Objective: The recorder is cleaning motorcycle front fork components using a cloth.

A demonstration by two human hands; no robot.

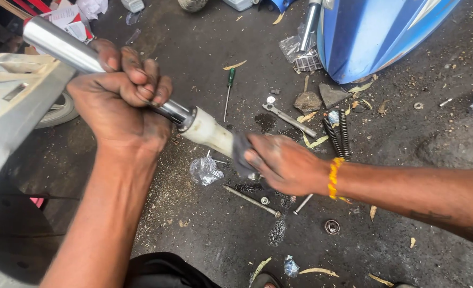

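Note:
My left hand (120, 93) is clenched round the shiny chrome tube (60, 45) of a fork leg, which slants from the upper left down to the middle. The tube enters a cream-coloured lower casing (209, 130). My right hand (284, 162), with a yellow thread band at the wrist, presses a dark cloth (241, 154) round the casing's lower end. The lower end itself is hidden by the cloth and hand.
On the oily concrete floor lie a spanner (289, 118), a green-handled screwdriver (229, 90), two black springs (336, 133), a long bolt (251, 200), a bearing (332, 227) and crumpled plastic (205, 172). A blue scooter panel (375, 32) stands at the upper right, grey bodywork (12, 106) at the left.

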